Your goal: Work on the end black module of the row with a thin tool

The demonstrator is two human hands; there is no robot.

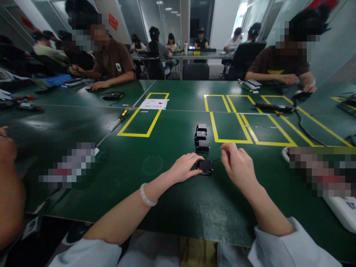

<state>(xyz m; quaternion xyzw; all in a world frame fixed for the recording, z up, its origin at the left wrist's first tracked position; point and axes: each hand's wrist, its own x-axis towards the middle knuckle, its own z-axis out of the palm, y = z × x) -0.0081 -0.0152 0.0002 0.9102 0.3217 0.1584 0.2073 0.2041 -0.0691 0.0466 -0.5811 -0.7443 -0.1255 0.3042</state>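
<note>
A small black box-shaped part (205,167) lies on the green table. My left hand (187,167) has its fingers and thumb closed on the left side of that part. Just to the right, my right hand (237,163) pinches a thin dark tool (217,160), whose tip meets the part's upper right edge. Beyond my left hand, three similar black parts stand in a short column, the nearest (202,146) followed by a middle one (200,135) and a far one (201,127).
Yellow tape rectangles (133,134) mark the green table (172,207). A yellow-and-black screwdriver (122,115) and a white paper (154,104) lie to the left, a black corded tool (274,107) to the right. Two people sit across; another person's arm (11,196) is at the left edge.
</note>
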